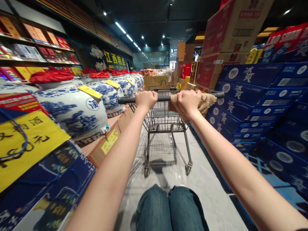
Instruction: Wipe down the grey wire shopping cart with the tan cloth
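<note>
Cart handle (167,98): black bar running level across in front of me, both my hands on it.
Left hand (146,100): closed, fingers curled over the bar left of the middle.
Right hand (189,102): closed just as tight on the bar, right of the middle, knuckles up.
Cloth (204,104): crumpled tan stuff bunched against the bar under my right hand; I can't tell what it is.
Cart (163,118): wire shopping cart out ahead of my arms, its front wheels (167,171) on the pale floor (211,192).
Left side: blue-and-white jars (72,115) with red cloth tops (50,76) and yellow tags (90,92), in a row beside me, shelves (36,48) behind them.
Right side: blue cartons (250,96) stacked high, brown boxes (226,35) on top.
Below: my knees (166,208) in jeans.
</note>
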`<state>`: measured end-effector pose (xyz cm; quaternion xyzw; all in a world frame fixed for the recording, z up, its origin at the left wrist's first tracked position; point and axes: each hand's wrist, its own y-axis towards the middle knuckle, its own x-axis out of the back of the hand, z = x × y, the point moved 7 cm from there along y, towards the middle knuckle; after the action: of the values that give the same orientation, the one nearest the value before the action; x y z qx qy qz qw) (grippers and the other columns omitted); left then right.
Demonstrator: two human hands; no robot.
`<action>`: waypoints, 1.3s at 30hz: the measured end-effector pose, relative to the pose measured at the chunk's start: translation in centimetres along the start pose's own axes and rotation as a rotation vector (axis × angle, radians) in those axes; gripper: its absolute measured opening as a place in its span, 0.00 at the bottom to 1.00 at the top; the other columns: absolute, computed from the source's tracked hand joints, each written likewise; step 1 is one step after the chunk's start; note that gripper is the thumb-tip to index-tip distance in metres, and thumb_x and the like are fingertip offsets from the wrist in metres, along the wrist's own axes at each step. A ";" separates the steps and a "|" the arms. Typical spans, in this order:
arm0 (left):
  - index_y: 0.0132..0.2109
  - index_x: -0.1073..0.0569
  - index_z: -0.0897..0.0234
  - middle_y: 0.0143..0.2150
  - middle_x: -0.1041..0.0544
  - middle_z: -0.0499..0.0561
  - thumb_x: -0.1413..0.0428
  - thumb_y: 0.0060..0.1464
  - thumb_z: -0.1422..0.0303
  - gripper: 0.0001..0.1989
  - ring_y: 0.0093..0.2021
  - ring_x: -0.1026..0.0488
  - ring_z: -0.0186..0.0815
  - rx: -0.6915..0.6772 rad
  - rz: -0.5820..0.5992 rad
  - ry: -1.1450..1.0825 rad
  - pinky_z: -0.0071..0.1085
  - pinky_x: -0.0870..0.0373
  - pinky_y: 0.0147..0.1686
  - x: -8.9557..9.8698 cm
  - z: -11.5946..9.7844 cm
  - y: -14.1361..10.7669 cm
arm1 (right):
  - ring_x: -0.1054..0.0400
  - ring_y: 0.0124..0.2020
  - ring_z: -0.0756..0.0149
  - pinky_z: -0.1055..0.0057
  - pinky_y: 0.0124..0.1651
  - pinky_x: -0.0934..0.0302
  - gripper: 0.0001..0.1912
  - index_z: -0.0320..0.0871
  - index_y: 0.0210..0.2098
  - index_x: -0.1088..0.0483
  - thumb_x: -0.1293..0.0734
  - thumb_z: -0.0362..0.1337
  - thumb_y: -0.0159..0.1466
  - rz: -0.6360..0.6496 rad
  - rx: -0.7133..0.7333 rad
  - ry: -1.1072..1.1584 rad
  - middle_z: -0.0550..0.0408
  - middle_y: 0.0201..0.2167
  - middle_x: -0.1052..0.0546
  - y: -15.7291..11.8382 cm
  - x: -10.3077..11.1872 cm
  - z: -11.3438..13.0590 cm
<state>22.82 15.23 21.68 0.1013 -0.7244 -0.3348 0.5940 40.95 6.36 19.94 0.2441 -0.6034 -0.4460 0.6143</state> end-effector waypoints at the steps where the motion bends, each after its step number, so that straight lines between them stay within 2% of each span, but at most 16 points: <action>1: 0.50 0.16 0.75 0.46 0.16 0.70 0.63 0.68 0.61 0.33 0.50 0.19 0.55 -0.005 0.005 -0.001 0.43 0.30 0.47 0.0 -0.1 0.0 | 0.28 0.41 0.51 0.54 0.51 0.49 0.26 0.38 0.35 0.19 0.48 0.37 0.72 0.031 0.031 0.006 0.39 0.38 0.16 -0.1 -0.2 1.6; 3: 0.51 0.16 0.74 0.47 0.16 0.70 0.63 0.68 0.62 0.33 0.51 0.19 0.56 -0.015 0.008 0.003 0.43 0.30 0.48 0.2 0.1 0.0 | 0.27 0.43 0.51 0.56 0.50 0.48 0.25 0.38 0.37 0.20 0.48 0.38 0.73 0.098 0.116 0.015 0.39 0.40 0.16 -0.2 -0.3 3.7; 5: 0.51 0.15 0.73 0.47 0.16 0.69 0.63 0.69 0.61 0.33 0.51 0.19 0.56 -0.026 0.006 0.013 0.43 0.30 0.48 0.3 0.7 -0.1 | 0.26 0.44 0.51 0.58 0.49 0.48 0.24 0.39 0.39 0.20 0.46 0.40 0.73 0.153 0.214 0.006 0.40 0.42 0.16 -0.3 0.2 3.7; 7: 0.50 0.15 0.72 0.47 0.15 0.69 0.63 0.69 0.60 0.33 0.51 0.19 0.56 -0.036 0.006 0.016 0.43 0.30 0.47 0.3 1.3 -0.2 | 0.24 0.43 0.50 0.58 0.46 0.47 0.24 0.39 0.40 0.20 0.45 0.43 0.73 0.183 0.244 -0.039 0.39 0.42 0.16 -0.2 0.9 1.2; 10: 0.49 0.15 0.72 0.46 0.15 0.69 0.64 0.69 0.59 0.34 0.50 0.18 0.56 -0.033 -0.011 0.008 0.43 0.30 0.45 0.2 1.7 -0.2 | 0.23 0.40 0.45 0.54 0.45 0.45 0.28 0.38 0.37 0.19 0.48 0.41 0.73 0.156 0.060 -0.147 0.35 0.39 0.16 0.3 2.4 -5.1; 13: 0.48 0.15 0.72 0.45 0.15 0.69 0.64 0.69 0.60 0.34 0.49 0.18 0.55 -0.028 -0.029 -0.011 0.42 0.30 0.45 0.2 1.3 -0.2 | 0.22 0.43 0.42 0.50 0.49 0.44 0.30 0.39 0.37 0.17 0.50 0.38 0.73 0.114 -0.020 -0.161 0.34 0.39 0.16 0.4 2.9 -7.1; 16: 0.48 0.15 0.73 0.46 0.15 0.69 0.63 0.69 0.60 0.33 0.50 0.18 0.55 -0.023 -0.023 -0.018 0.41 0.29 0.44 0.2 0.8 -0.2 | 0.23 0.43 0.44 0.50 0.50 0.44 0.29 0.37 0.37 0.17 0.50 0.36 0.72 0.104 -0.051 -0.127 0.34 0.39 0.16 0.2 2.1 -3.9; 20: 0.48 0.15 0.72 0.46 0.15 0.69 0.64 0.69 0.59 0.34 0.50 0.18 0.54 -0.017 -0.010 0.010 0.41 0.29 0.44 0.3 1.0 -0.3 | 0.23 0.41 0.50 0.55 0.48 0.45 0.27 0.37 0.37 0.17 0.47 0.37 0.72 0.136 0.080 -0.047 0.38 0.39 0.15 -0.1 0.7 3.1; 22: 0.48 0.15 0.71 0.45 0.15 0.69 0.65 0.69 0.59 0.34 0.50 0.18 0.54 -0.027 0.004 0.033 0.41 0.29 0.43 0.3 1.5 -0.3 | 0.23 0.40 0.52 0.59 0.45 0.46 0.26 0.38 0.37 0.18 0.46 0.40 0.73 0.167 0.164 -0.024 0.40 0.39 0.15 -0.2 0.6 4.2; 23: 0.48 0.14 0.70 0.45 0.15 0.68 0.65 0.69 0.59 0.35 0.49 0.18 0.54 -0.034 0.014 0.044 0.41 0.29 0.43 0.3 1.7 -0.4 | 0.23 0.40 0.53 0.60 0.43 0.46 0.25 0.39 0.38 0.18 0.45 0.42 0.73 0.180 0.193 -0.025 0.40 0.39 0.15 -0.2 0.7 3.8; 25: 0.48 0.14 0.70 0.45 0.15 0.68 0.65 0.69 0.59 0.35 0.49 0.18 0.54 -0.047 0.030 0.058 0.41 0.29 0.42 0.3 2.1 -0.5 | 0.23 0.38 0.54 0.61 0.41 0.47 0.26 0.39 0.37 0.18 0.44 0.44 0.74 0.180 0.172 -0.064 0.40 0.38 0.15 -0.1 1.2 1.0; 28: 0.48 0.14 0.71 0.45 0.15 0.69 0.65 0.69 0.59 0.35 0.48 0.18 0.55 -0.045 0.019 0.049 0.41 0.29 0.41 0.4 2.0 -0.6 | 0.24 0.36 0.52 0.58 0.42 0.47 0.32 0.36 0.36 0.16 0.49 0.44 0.75 0.114 0.016 -0.156 0.35 0.35 0.16 0.2 2.4 -4.8; 30: 0.48 0.15 0.72 0.45 0.15 0.69 0.65 0.69 0.59 0.35 0.49 0.18 0.55 -0.037 -0.004 0.028 0.41 0.29 0.41 0.5 1.6 -0.7 | 0.24 0.36 0.52 0.56 0.44 0.47 0.33 0.34 0.36 0.16 0.50 0.41 0.75 0.084 -0.042 -0.175 0.33 0.34 0.17 0.3 2.6 -6.4; 32: 0.47 0.15 0.72 0.45 0.15 0.69 0.65 0.69 0.59 0.35 0.48 0.18 0.55 -0.026 -0.019 0.007 0.41 0.29 0.42 0.4 1.0 -0.7 | 0.25 0.35 0.52 0.55 0.44 0.47 0.31 0.34 0.35 0.16 0.50 0.38 0.73 0.063 -0.071 -0.165 0.34 0.33 0.17 0.3 2.3 -5.2; 37: 0.48 0.15 0.74 0.46 0.15 0.70 0.64 0.68 0.60 0.34 0.49 0.18 0.56 -0.022 -0.016 0.001 0.42 0.28 0.43 0.3 0.2 -0.6 | 0.24 0.33 0.53 0.58 0.41 0.48 0.28 0.38 0.33 0.18 0.47 0.39 0.72 0.120 0.063 -0.057 0.39 0.33 0.16 0.3 0.0 4.4; 39: 0.49 0.15 0.73 0.47 0.15 0.70 0.64 0.69 0.60 0.34 0.50 0.18 0.56 -0.034 -0.012 0.006 0.43 0.28 0.44 0.4 0.4 -0.5 | 0.23 0.34 0.54 0.60 0.39 0.49 0.28 0.39 0.34 0.18 0.47 0.41 0.73 0.174 0.120 -0.029 0.39 0.34 0.15 0.2 -0.5 6.3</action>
<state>22.23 14.75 21.61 0.0964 -0.7163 -0.3503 0.5958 35.00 8.40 20.82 0.2205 -0.6569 -0.3574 0.6261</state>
